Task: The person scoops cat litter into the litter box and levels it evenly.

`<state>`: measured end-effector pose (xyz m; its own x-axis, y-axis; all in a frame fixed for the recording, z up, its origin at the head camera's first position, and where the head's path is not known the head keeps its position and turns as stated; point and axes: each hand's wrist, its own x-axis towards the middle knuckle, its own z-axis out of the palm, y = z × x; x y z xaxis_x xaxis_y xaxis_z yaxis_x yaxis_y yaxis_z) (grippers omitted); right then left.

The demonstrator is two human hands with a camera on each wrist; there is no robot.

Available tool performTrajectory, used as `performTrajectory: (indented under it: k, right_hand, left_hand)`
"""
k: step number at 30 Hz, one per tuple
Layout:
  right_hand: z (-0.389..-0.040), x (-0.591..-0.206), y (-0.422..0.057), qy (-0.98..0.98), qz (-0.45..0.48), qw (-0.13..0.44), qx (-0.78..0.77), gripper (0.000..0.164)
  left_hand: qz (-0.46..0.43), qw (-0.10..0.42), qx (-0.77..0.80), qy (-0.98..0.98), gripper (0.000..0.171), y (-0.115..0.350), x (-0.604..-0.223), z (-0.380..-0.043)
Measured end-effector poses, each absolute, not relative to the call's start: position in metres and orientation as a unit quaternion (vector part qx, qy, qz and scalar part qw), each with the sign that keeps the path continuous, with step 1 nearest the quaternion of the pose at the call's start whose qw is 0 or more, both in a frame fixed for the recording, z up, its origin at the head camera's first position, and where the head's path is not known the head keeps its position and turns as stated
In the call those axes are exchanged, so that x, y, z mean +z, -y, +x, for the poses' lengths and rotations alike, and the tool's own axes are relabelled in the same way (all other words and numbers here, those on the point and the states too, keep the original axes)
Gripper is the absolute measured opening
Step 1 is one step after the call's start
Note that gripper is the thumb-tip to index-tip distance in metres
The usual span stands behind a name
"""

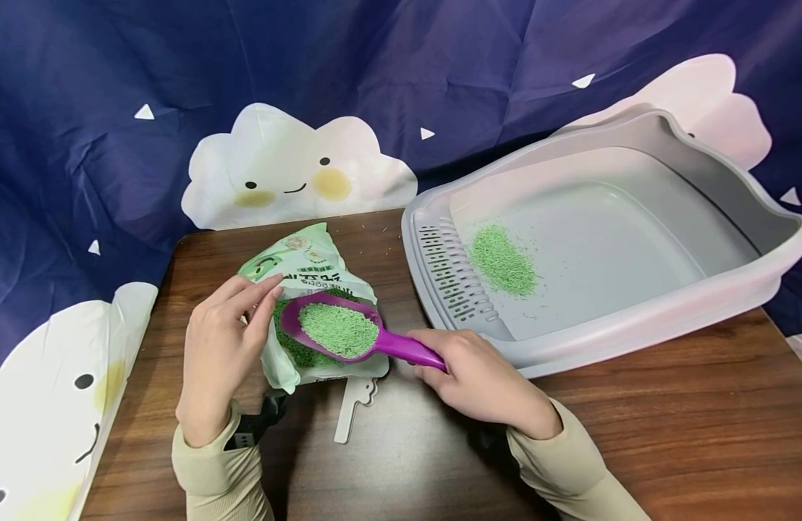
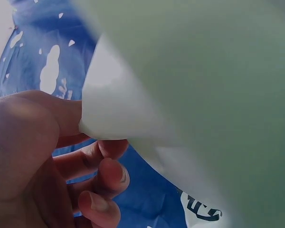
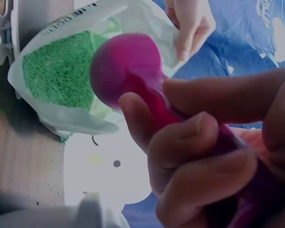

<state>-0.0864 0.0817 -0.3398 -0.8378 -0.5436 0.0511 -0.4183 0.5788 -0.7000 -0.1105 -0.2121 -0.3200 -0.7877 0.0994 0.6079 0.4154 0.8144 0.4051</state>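
Note:
My right hand (image 1: 482, 380) grips the handle of a purple scoop (image 1: 410, 351), fingers curled round it in the right wrist view. The scoop, heaped with light green litter pellets (image 1: 339, 329), is over the mouth of an open pale green litter bag (image 1: 316, 253). More green pellets (image 3: 59, 71) show inside the bag. At the bag's left edge, my left hand (image 1: 225, 340) pinches the rim between thumb and forefinger; its other fingers (image 2: 92, 204) are loosely bent in the left wrist view. The bag's film covers much of that view.
A grey litter box (image 1: 661, 217) with a raised rim stands on the right, a small pile of green pellets (image 1: 503, 260) beside its slotted step. A pale flat handle (image 1: 349, 416) with a wavy edge sticks out below the bag. Stray pellets dot the wooden table (image 1: 687, 405).

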Motion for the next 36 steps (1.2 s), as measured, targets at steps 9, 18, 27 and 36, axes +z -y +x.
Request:
performTrajectory:
  k: [9, 18, 27, 36]
  right_hand:
    - [-0.089, -0.330, -0.099, -0.879, -0.280, 0.091, -0.374, 0.027]
    - [-0.087, -0.320, -0.114, -0.867, -0.289, 0.107, -0.392, 0.031]
    - [-0.086, -0.316, -0.120, -0.867, -0.285, 0.102, -0.396, 0.029]
    - [-0.084, -0.310, -0.131, -0.861, -0.281, 0.103, -0.412, 0.034]
  left_hand:
    - [-0.142, 0.294, -0.269, 0.906, 0.017, 0.212, -0.320, -0.112]
    - [-0.139, 0.291, -0.272, 0.907, 0.017, 0.211, -0.319, -0.113]
    - [-0.137, 0.291, -0.272, 0.907, 0.017, 0.211, -0.320, -0.112]
    - [-0.134, 0.290, -0.272, 0.908, 0.017, 0.212, -0.320, -0.112]
